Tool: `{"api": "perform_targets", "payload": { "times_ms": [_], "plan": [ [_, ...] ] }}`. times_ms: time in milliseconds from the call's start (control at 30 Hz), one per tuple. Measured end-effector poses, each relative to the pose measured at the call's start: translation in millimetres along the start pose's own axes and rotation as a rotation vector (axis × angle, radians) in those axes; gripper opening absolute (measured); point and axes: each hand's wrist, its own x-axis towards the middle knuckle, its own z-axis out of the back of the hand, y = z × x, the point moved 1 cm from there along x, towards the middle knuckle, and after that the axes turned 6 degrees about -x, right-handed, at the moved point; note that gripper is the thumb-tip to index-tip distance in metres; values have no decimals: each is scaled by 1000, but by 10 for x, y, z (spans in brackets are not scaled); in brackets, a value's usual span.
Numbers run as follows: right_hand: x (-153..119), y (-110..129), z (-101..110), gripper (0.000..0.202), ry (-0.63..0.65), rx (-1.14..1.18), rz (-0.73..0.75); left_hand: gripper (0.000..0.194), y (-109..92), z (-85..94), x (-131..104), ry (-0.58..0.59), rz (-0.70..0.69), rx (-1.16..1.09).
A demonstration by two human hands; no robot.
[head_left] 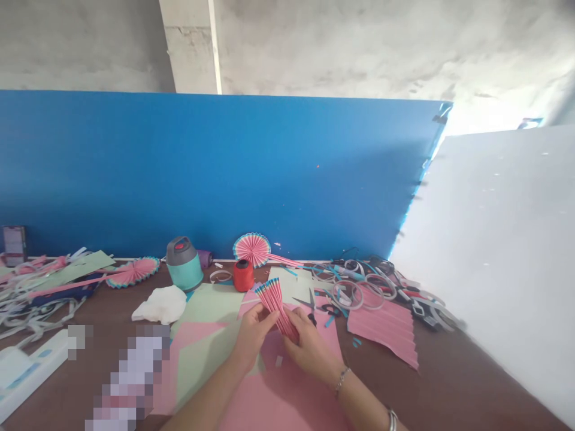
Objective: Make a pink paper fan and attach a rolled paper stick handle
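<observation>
Between my two hands is a bundle of pleated pink paper (275, 300) with a blue edge at its upper end, its folds fanning slightly apart there. My left hand (252, 335) grips its left side with the thumb across the folds. Lower on the right, my right hand (309, 341) closes round the bundle; some of its fingers are hidden behind the paper. Below lie pink sheets (287, 401) and pale green sheets (197, 365). Just right of the bundle, scissors (309, 301) rest on the paper.
Finished pink paper fans (252, 249) are at the back and left. A red thread spool (243, 276), a teal jar (185, 266) and white tissue (160, 304) stand nearby. On the right are tangled cables (368, 287) and a creased pink sheet (386, 329). A blue partition (224, 173) closes the back.
</observation>
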Motion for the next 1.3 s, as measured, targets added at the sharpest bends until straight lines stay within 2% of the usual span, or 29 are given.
{"api": "perform_targets", "payload": {
  "times_ms": [400,600,767,833,1067,1300],
  "plan": [
    [8,4,-23,33,0,31,-42,31,40,23,11,27,36,-8],
    [5,-21,-71,45,34,-139,-31,29,58,3,4,-13,42,-21],
    [5,-64,-116,43,17,-303,16,30,54,6,-1,-8,55,-55],
    [3,-71,-120,42,1,-344,16,28,43,18,2,29,59,-80],
    [9,-46,-90,36,-14,-212,34,21,8,69,22,216,142,-197],
    [5,11,-59,39,-6,-165,65,19,29,90,34,183,165,-191]
  ]
}}
